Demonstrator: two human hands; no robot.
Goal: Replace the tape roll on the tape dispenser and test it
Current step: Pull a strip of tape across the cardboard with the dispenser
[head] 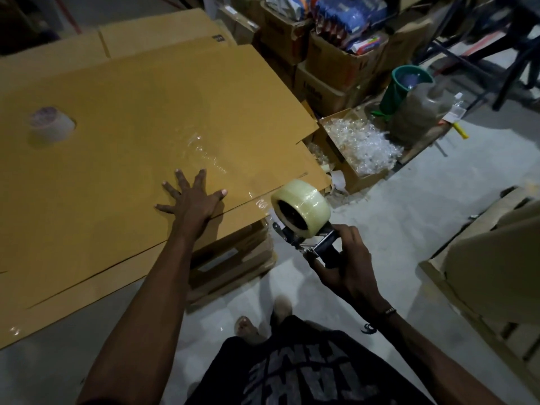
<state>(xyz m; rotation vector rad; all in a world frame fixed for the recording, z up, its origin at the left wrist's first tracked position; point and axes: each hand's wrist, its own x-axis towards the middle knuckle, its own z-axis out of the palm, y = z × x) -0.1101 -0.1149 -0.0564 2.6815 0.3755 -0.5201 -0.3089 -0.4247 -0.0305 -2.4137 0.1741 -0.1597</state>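
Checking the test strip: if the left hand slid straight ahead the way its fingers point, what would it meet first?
Probably the shiny tape strip on the cardboard, just past the left hand's fingertips; depth is hard to judge.

Glossy clear plastic tape is seen on a roll [301, 208] mounted in a shiny metal dispenser [309, 244], while a wrinkled, shiny strip of tape [209, 159] is laid across matt brown cardboard [131, 118] above a smooth grey concrete floor [394, 223].
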